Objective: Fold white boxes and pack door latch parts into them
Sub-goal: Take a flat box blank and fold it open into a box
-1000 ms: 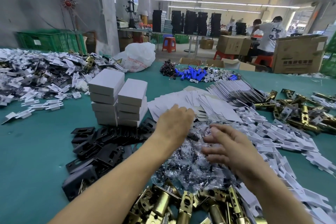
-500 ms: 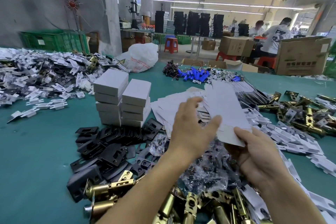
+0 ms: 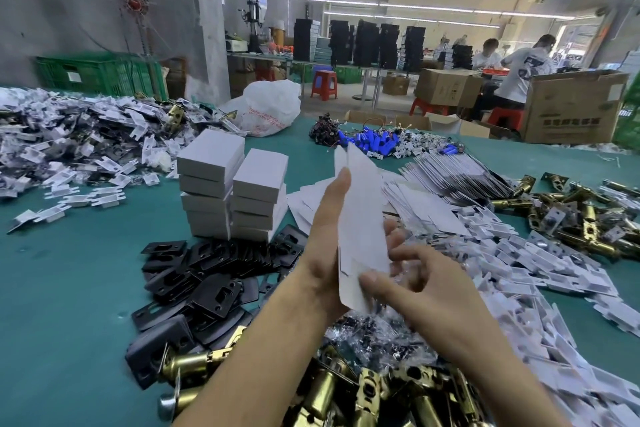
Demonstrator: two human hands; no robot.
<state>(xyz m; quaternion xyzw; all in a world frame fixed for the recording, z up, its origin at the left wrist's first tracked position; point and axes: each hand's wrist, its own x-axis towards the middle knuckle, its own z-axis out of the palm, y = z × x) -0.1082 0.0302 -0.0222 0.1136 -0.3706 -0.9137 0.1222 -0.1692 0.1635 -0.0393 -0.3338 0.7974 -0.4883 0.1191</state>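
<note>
Because the flat white box blank (image 3: 363, 218) must be opened out, it stands upright above the table's (image 3: 52, 288) near edge, left hand (image 3: 323, 253) gripping its side, right hand (image 3: 429, 298) pinching its lower end, brass latches (image 3: 325, 392) beneath

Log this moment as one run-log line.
step: fold box | left hand: grips flat white cardboard box blank upright | right hand: pinches its lower end | blank: not yet folded | beside: stacked closed white boxes
</note>
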